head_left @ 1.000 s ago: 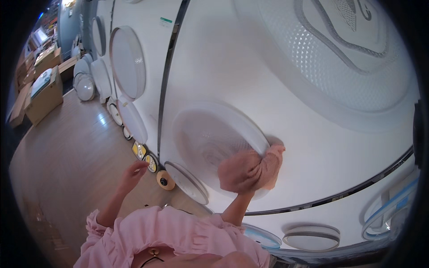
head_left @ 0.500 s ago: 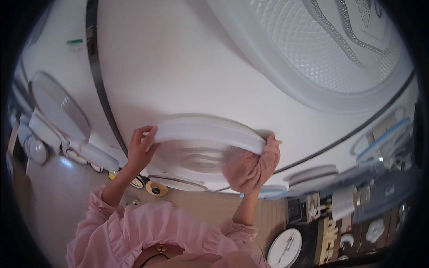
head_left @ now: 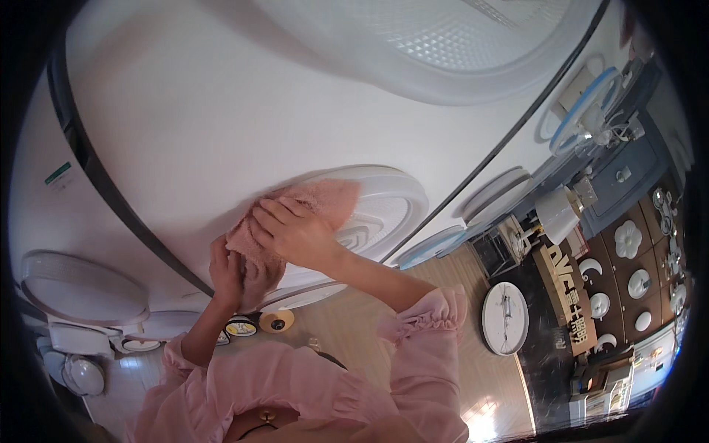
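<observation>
Cloth first: I see a pink cloth [head_left: 310, 214] spread over the left part of a round white ceiling lamp [head_left: 384, 203] mounted on a white display panel [head_left: 221, 111]. My right hand [head_left: 295, 232] lies flat on top of it, fingers together and pressing it against the lamp's face, so it is a pressing palm rather than a pinch. My left hand [head_left: 229, 273] sits just below and left, cupping the lamp's lower rim with the cloth's bunched end under its fingers; I judge that it steadies the lamp against the push. From here the cloth's long axis runs from lower left, at the rim, to upper right, toward the lamp's centre. Other round lamps [head_left: 81, 288] hang nearby, well apart from the hands.
</observation>
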### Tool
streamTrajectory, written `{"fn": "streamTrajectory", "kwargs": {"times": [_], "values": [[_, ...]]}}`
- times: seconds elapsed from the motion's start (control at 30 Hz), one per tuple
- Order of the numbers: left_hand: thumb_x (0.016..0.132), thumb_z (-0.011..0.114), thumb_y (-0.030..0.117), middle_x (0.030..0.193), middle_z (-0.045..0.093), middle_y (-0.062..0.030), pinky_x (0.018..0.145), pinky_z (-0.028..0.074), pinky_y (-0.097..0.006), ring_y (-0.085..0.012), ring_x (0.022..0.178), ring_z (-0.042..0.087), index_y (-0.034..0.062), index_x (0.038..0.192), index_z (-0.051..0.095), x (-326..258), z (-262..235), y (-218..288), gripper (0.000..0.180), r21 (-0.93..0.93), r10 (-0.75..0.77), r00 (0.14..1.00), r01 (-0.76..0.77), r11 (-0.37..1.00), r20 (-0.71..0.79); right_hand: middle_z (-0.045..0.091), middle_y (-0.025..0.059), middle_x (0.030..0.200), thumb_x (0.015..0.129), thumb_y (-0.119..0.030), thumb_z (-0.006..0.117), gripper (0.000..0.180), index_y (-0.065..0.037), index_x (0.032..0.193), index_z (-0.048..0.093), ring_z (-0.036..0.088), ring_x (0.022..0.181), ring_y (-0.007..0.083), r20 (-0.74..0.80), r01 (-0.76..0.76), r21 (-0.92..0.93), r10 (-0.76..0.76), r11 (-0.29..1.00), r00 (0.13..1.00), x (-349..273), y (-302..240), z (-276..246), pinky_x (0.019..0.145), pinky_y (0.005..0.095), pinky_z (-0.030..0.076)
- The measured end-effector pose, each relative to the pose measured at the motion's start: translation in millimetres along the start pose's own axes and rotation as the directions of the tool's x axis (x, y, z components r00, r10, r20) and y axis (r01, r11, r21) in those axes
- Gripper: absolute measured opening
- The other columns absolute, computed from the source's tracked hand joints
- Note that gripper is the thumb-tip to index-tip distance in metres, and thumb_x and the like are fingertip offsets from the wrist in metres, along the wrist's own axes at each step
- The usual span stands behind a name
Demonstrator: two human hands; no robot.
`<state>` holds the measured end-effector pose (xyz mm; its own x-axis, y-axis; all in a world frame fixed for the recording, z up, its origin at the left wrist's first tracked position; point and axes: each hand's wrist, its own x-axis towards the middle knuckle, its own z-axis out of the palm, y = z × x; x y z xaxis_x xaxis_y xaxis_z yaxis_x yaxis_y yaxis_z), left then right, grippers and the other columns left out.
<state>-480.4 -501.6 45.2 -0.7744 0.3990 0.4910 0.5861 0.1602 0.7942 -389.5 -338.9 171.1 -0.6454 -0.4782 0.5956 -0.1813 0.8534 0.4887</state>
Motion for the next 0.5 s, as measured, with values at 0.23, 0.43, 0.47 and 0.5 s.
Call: {"fn": "streamTrajectory", "kwargs": {"times": [0.23,0.43,0.47,0.5], "values": [[0.073,0.062,0.000,0.111,0.049,-0.0183,0.068,0.046,-0.038,-0.0336,0.093,0.051,0.0040,0.123,0.044,0,-1,33,0.053,0.437,0.509,0.861,-0.462,0.772,0.011,0.063,0.0019,0.096,0.064,-0.016,0.061,0.022,-0.012,0.086,0.065,0.059,0.092,0.0200,-0.232,-0.226,0.044,0.230,0.973,0.945,-39,70,-27,0.080,0.0354,0.045],[0.076,0.061,0.003,0.110,0.049,-0.0188,0.067,0.046,-0.038,-0.0336,0.092,0.051,0.0030,0.123,0.044,-3,3,32,0.050,0.485,0.512,0.859,-0.454,0.747,0.014,0.063,0.0066,0.101,0.068,-0.014,0.063,0.031,-0.010,0.098,0.061,0.060,0.094,0.0242,-0.304,-0.532,0.056,0.522,0.845,0.797,-145,121,1,0.080,0.0378,0.046],[0.076,0.061,0.003,0.110,0.049,-0.0188,0.067,0.045,-0.038,-0.0335,0.092,0.051,0.0029,0.122,0.044,-2,1,34,0.049,0.487,0.512,0.859,-0.455,0.746,0.018,0.063,0.0069,0.101,0.071,-0.013,0.063,0.030,-0.008,0.100,0.061,0.060,0.095,0.0259,-0.228,-0.669,0.124,0.677,0.733,0.700,-155,122,-2,0.084,0.0368,0.046],[0.076,0.061,0.004,0.110,0.050,-0.0188,0.067,0.045,-0.038,-0.0334,0.092,0.051,0.0029,0.122,0.045,-3,-1,34,0.049,0.493,0.510,0.860,-0.452,0.743,0.021,0.064,0.0071,0.102,0.074,-0.012,0.064,0.029,-0.006,0.102,0.061,0.060,0.097,0.0276,-0.137,-0.783,0.180,0.804,0.595,0.579,-165,121,-1,0.087,0.0358,0.046]]}}
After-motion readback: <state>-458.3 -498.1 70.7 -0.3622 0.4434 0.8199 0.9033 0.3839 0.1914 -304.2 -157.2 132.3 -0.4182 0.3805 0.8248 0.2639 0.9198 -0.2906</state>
